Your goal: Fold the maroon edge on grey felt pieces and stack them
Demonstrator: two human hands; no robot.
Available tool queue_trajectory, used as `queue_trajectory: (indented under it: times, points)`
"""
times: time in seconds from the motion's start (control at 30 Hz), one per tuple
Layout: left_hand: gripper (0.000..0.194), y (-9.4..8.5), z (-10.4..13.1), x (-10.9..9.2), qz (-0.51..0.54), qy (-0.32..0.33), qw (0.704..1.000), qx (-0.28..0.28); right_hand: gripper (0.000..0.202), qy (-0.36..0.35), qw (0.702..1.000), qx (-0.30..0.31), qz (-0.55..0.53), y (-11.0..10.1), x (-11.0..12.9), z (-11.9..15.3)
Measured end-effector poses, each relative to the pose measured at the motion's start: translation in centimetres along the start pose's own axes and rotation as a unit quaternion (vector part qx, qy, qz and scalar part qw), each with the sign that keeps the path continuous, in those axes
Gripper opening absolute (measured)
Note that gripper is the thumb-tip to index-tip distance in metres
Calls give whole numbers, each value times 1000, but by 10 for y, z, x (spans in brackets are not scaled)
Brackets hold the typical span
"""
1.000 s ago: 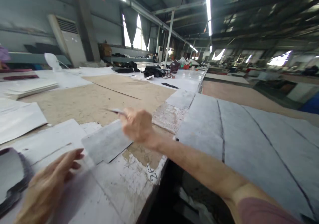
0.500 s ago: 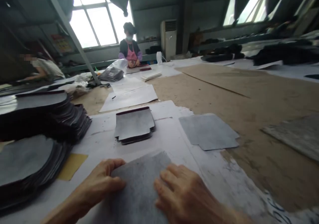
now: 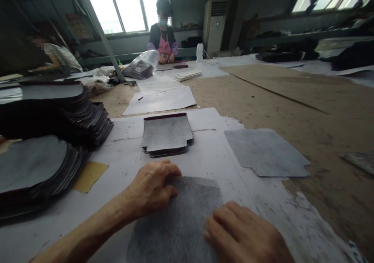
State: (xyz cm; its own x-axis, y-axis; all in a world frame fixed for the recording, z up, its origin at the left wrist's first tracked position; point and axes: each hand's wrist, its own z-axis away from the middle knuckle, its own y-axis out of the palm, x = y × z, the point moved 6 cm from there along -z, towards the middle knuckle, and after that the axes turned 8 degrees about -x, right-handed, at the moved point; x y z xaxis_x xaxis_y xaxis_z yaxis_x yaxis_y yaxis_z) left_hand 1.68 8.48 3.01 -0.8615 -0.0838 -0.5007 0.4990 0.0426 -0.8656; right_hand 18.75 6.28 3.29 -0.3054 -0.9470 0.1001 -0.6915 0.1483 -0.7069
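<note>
In front of me lies a grey fabric piece (image 3: 181, 216), its surface mottled. At its far left corner my left hand (image 3: 154, 187) is closed, thumb and forefinger on the edge. My right hand (image 3: 242, 232) lies over the right edge with curled fingers, slightly blurred, their tips on the fabric. Beyond both hands sits a small stack of notched grey pieces (image 3: 166, 132) with a dark red folded top edge. To the right is a single flat notched grey piece (image 3: 265, 152), touched by neither hand.
Tall stacks of dark, grey-topped pieces (image 3: 32, 165) stand at left, beside a yellow card (image 3: 90, 176). White paper (image 3: 125, 161) covers the near table; brown board (image 3: 280, 95) spreads beyond. A co-worker in a pink apron (image 3: 164, 45) stands across the table, near a plastic bag (image 3: 143, 66).
My left hand has moved forward and right along the fabric piece to its far left corner. My right hand has shifted right, toward the edge. The camera view has also moved.
</note>
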Motion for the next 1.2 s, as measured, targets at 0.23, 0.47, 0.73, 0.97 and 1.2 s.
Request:
queue_trajectory:
  times: [0.23,0.47,0.73,0.97,1.2]
  points:
    - [29,2,1,7,25,95,995,-34,22,112,991,76,-11,17,-54,-40]
    - [31,0,-4,1,8,248,967,-63,10,110,990,88,-20,26,-58,-38]
    - [26,-3,-5,-1,28,356,926,-121,19,3,1000,24,-6,17,-45,-30]
    - [28,3,0,-2,13,421,905,-59,25,-72,996,57,-11,17,-39,-30]
    - [29,4,-1,-2,-6,429,902,-50,32,-96,988,114,-27,19,-35,-33]
